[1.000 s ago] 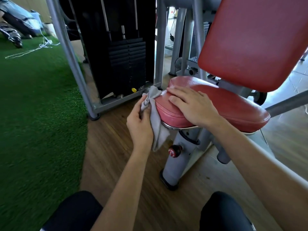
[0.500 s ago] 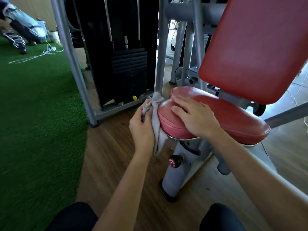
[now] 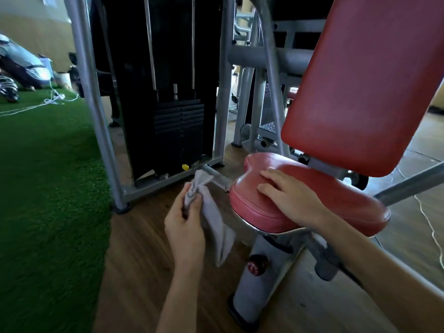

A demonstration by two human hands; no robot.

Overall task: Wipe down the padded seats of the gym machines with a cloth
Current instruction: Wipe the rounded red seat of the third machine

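Observation:
The red padded seat [image 3: 341,207] of a gym machine sits right of centre, with a tall red backrest [image 3: 370,87] rising behind it. My right hand [image 3: 288,198] lies flat on the seat's front left part, fingers straight. My left hand [image 3: 185,224] pinches a bunched grey cloth [image 3: 213,219] a little to the left of the seat's front edge. The cloth hangs down in the air and is apart from the pad.
The seat stands on a grey post with a red knob [image 3: 257,264]. Behind it are a black weight stack [image 3: 179,131] in a grey frame [image 3: 96,116]. Green turf [image 3: 48,188] covers the left, wood floor [image 3: 137,272] lies below. White cords trail on the turf.
My left hand has pulled the cloth off the seat's front edge and moved left, away from the pad. My right hand stays flat on the seat. The view has tilted upward.

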